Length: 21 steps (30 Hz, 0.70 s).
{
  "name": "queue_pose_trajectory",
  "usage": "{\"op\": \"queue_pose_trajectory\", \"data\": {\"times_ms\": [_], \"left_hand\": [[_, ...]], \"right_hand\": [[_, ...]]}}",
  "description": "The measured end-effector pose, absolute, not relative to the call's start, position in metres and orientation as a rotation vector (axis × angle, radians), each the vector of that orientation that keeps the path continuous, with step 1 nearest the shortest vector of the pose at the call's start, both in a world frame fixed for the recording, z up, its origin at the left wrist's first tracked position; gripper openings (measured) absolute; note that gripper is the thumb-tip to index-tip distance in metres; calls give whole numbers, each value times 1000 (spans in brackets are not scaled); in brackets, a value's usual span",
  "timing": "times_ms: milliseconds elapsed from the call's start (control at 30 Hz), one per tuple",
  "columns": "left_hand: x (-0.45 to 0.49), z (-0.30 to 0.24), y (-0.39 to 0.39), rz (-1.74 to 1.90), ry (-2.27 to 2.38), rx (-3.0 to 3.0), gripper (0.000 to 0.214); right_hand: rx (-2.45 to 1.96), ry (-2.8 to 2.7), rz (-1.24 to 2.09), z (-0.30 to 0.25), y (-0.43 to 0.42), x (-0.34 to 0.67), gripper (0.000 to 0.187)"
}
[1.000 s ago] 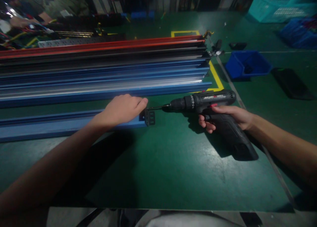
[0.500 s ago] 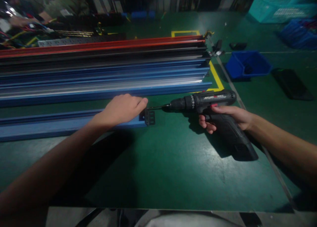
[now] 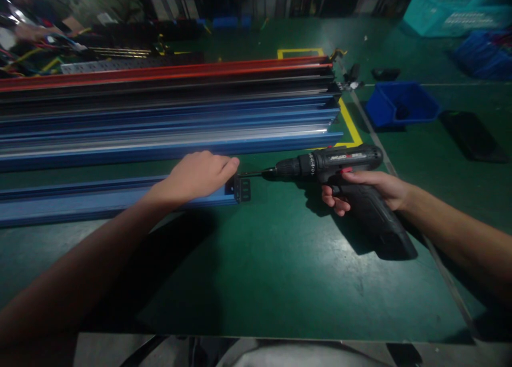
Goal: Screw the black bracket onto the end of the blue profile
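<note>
A long blue metal rail [image 3: 88,200] lies across the green table [image 3: 280,281], with a small black end bracket [image 3: 242,190] at its right end. My left hand [image 3: 196,176] presses down on the rail's right end, fingers reaching to the bracket. My right hand [image 3: 370,188] grips a black cordless drill [image 3: 352,185] held level. Its bit points left and meets the top of the bracket beside my left fingertips.
A stack of long blue, black and red rails [image 3: 168,111] lies behind the single rail. A blue bin [image 3: 400,104] and a flat black pad [image 3: 472,135] sit at the right. A teal crate [image 3: 452,9] stands far right. Cables and another person's hand [image 3: 28,33] show far left.
</note>
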<state>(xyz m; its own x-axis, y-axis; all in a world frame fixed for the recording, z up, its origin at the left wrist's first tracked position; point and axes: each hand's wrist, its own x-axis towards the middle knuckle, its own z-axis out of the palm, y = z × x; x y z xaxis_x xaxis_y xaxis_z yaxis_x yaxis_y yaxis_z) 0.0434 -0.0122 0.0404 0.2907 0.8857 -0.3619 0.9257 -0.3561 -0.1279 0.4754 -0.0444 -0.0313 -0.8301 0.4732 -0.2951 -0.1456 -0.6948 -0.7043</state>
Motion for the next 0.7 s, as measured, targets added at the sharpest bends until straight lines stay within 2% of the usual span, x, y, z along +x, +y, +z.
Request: {"op": "queue_pose_trajectory", "data": {"times_ms": [700], "left_hand": [[44,41,-12,-566,1713,2419,80]], "right_hand": [[-694,-936,2535,-29,-45,476,45]]}}
